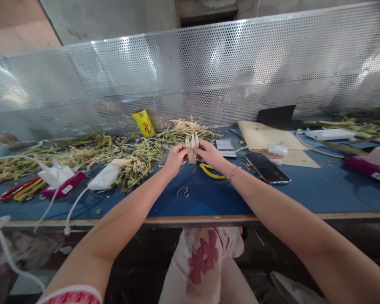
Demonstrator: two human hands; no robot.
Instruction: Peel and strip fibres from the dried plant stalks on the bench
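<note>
Peering from the head view at a pale bundle (192, 158), half hidden by fingertips (187, 151), too small to make out clearly. Covering part of some yellow handles (210, 172) with the right wrist (225, 167). Now pinching that bundle between left hand (176, 158) and right hand (209, 152), curled narrow, over the blue table (215, 196), just before a heap of dry stalks (186, 128).

1. A perforated metal panel (193, 71) runs along the back.
2. A yellow tube (144, 123) tilts just before it.
3. A dark-faced phone (267, 167) lies flat toward the right.
4. A small white container (277, 150) rests on a tan sheet (259, 135).
</note>
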